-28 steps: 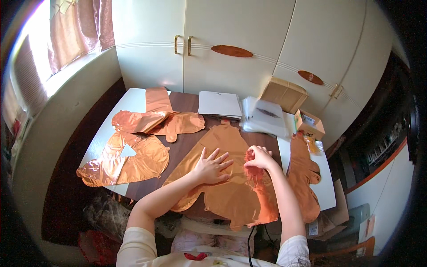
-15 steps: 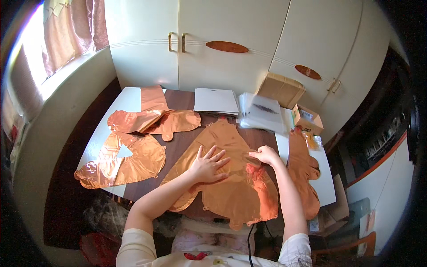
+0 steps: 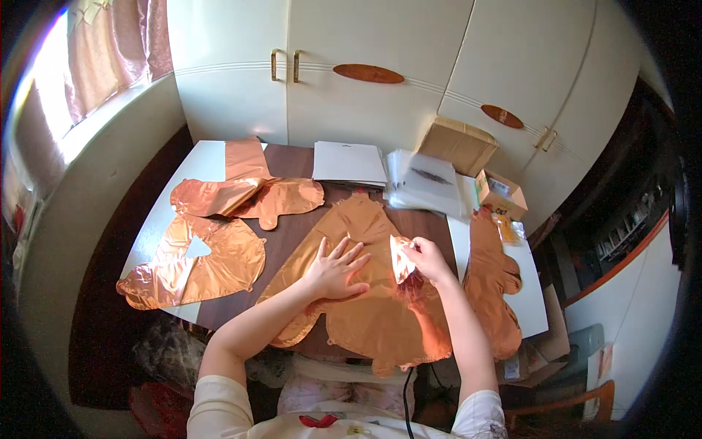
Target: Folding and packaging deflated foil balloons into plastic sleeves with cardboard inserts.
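Observation:
A flat copper-coloured foil balloon [image 3: 365, 314] lies across the middle of the table, its narrow end pointing away from me. On its left part my left hand [image 3: 336, 272] rests palm down with the fingers spread. My right hand [image 3: 426, 261] pinches a fold of the same balloon, and this shiny flap stands up from the surface. Below the pinch, the foil looks crumpled and reddish. Other flat copper balloons lie around it: one with a triangular hole [image 3: 230, 252] at the left, a folded one [image 3: 292, 199] behind that, and a lobed one [image 3: 488, 282] at the right.
Along the table's [image 3: 281, 159] far edge sit a stack of white sheets [image 3: 349, 162], clear plastic sleeves [image 3: 424, 186], a cardboard box [image 3: 457, 146] and a small open box [image 3: 512, 199]. White cabinets [image 3: 373, 36] rise behind. A black cable [image 3: 406, 410] hangs near me.
My right hand has lifted the pinched foil, so a bright flap now stands up where it lay lower before. My left hand stays flat on the balloon. The view has shifted slightly.

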Demonstrator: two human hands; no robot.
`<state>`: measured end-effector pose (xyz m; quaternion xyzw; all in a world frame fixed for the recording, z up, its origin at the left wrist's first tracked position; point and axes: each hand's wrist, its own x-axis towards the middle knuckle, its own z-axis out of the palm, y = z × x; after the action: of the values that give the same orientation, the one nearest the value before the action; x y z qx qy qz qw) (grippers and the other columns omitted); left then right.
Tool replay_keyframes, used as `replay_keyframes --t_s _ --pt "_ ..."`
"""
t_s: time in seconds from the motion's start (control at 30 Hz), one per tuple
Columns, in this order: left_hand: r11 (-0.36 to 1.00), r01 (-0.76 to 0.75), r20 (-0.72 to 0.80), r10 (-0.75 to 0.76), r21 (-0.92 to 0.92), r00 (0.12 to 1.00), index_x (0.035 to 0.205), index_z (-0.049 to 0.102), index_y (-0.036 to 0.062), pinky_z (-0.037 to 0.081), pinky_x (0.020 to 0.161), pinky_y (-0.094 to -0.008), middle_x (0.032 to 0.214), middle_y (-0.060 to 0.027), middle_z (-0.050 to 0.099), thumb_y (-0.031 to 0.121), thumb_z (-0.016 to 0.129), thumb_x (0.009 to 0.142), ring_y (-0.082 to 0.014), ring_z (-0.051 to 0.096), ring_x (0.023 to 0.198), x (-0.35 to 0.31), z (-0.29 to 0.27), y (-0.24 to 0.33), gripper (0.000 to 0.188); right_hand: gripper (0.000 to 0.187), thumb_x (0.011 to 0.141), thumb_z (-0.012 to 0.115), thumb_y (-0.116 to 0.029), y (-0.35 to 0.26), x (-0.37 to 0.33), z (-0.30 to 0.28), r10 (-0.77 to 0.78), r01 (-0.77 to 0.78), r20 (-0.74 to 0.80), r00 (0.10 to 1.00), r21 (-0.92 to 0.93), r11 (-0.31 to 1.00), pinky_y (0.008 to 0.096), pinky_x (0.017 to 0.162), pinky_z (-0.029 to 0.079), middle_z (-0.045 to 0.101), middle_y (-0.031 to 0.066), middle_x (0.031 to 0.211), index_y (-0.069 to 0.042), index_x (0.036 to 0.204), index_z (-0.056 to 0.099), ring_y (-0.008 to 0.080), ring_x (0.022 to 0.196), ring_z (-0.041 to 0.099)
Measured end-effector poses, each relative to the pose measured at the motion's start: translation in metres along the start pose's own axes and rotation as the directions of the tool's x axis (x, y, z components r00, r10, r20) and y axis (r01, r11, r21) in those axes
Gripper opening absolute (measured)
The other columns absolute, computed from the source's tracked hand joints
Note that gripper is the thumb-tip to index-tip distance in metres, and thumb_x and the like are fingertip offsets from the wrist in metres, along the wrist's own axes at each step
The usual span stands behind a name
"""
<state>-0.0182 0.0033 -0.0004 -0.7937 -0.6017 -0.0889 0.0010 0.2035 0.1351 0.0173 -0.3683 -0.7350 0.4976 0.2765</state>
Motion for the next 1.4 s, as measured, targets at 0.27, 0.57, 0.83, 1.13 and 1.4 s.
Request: replay_keyframes --t_s 0.27,0.57,0.83,1.13,1.4 --pt "1.000 0.001 0.051 -0.001 -0.003 0.999 0.142 0.026 0.0207 0.008 0.105 -0.0626 0.147 -0.0092 0.022 0.067 0.033 0.083 -0.0330 0.016 0.137 0.000 -0.004 0.000 0.075 0.042 0.084 0.062 -0.042 -0.004 0.001 0.017 -0.069 0.036 -0.118 0.991 -0.265 0.964 0.0305 0.071 0.046 0.061 0.0099 0.084 -0.001 0.091 0.054 0.0161 0.078 0.057" --pt "1.000 0.000 0.026 0.000 0.005 1.000 0.141 0.027 0.0201 0.008 0.104 -0.0630 0.147 -0.0125 0.023 0.067 0.032 0.083 -0.0326 0.017 0.136 -0.002 -0.002 -0.004 0.075 0.050 0.080 0.068 -0.028 -0.008 0.023 -0.002 0.241 -0.247 -0.119 0.963 -0.039 0.968 0.0300 0.075 0.047 0.060 0.0150 0.097 0.003 0.112 0.048 0.0181 0.090 0.058" --pt "1.000 0.003 0.035 -0.003 -0.006 0.999 0.141 0.027 0.0195 0.008 0.104 -0.0628 0.147 -0.0129 0.022 0.068 0.032 0.082 -0.0323 0.016 0.137 0.000 -0.003 -0.001 0.076 0.053 0.071 0.066 -0.052 -0.031 0.049 0.016 0.256 -0.250 -0.106 0.961 -0.729 0.637 0.0373 0.074 0.049 0.065 0.0140 0.092 -0.005 0.092 0.057 0.0275 0.086 0.063" --pt "1.000 0.002 0.018 -0.001 -0.018 1.000 0.141 0.029 0.0192 0.010 0.104 -0.0627 0.147 -0.0127 0.023 0.067 0.032 0.082 -0.0327 0.018 0.136 -0.004 -0.001 -0.002 0.076 0.039 0.070 0.067 -0.037 -0.033 0.038 0.021 0.265 -0.291 -0.163 0.950 -0.763 0.576 0.0418 0.079 0.049 0.064 0.0137 0.098 -0.012 0.098 0.057 0.0312 0.094 0.061" --pt "1.000 -0.011 0.038 0.011 -0.012 0.999 0.141 0.027 0.0215 0.012 0.104 -0.0638 0.147 -0.0131 0.022 0.069 0.032 0.082 -0.0339 0.017 0.136 0.001 -0.005 0.001 0.076 0.061 0.080 0.067 -0.026 0.009 -0.012 0.002 0.185 -0.184 -0.024 0.982 0.037 0.982 0.0312 0.091 0.041 0.052 0.0172 0.118 0.004 0.124 0.038 0.0204 0.107 0.052"
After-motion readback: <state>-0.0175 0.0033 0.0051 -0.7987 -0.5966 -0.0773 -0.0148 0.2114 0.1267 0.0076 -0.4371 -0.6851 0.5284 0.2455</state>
